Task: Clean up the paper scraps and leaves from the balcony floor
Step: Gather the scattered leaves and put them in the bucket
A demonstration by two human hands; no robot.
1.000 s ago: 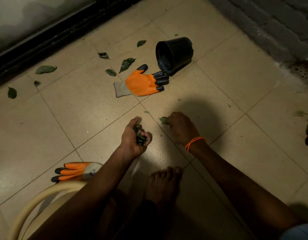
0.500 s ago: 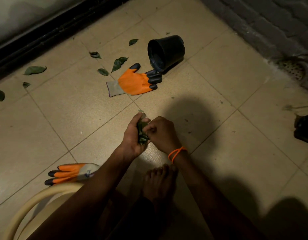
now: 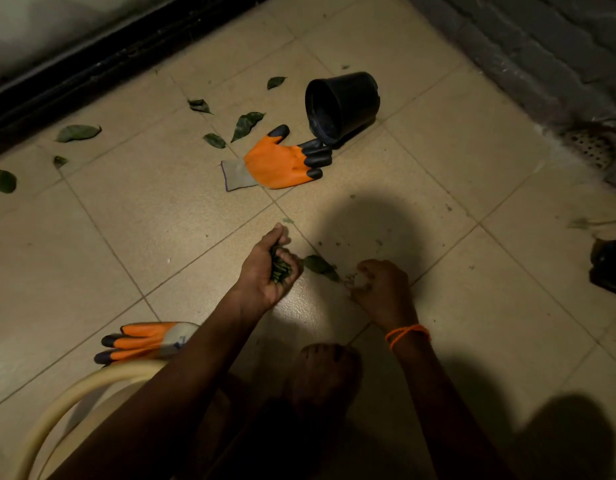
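While the left hand point(image 3: 265, 271) grips a bunch of leaves point(image 3: 279, 266), the right hand point(image 3: 382, 289) curls its fingers down on the floor tiles point(image 3: 455, 161), maybe pinching crumbs (too dim to tell). One loose leaf point(image 3: 318, 265) lies between them; more leaves point(image 3: 246, 124) lie scattered near the orange glove point(image 3: 277, 164) and tipped black pot point(image 3: 342, 105).

A black plastic pot point(image 3: 342, 105) lies tipped on its side at twelve o'clock, mouth toward the near-left. Touching its rim, an orange glove point(image 3: 278, 161) (black fingertips) lies flat. A second glove point(image 3: 145, 342) sits at eight o'clock beside a cream hose point(image 3: 62, 403). A floor drain point(image 3: 592, 148) shows at two o'clock.
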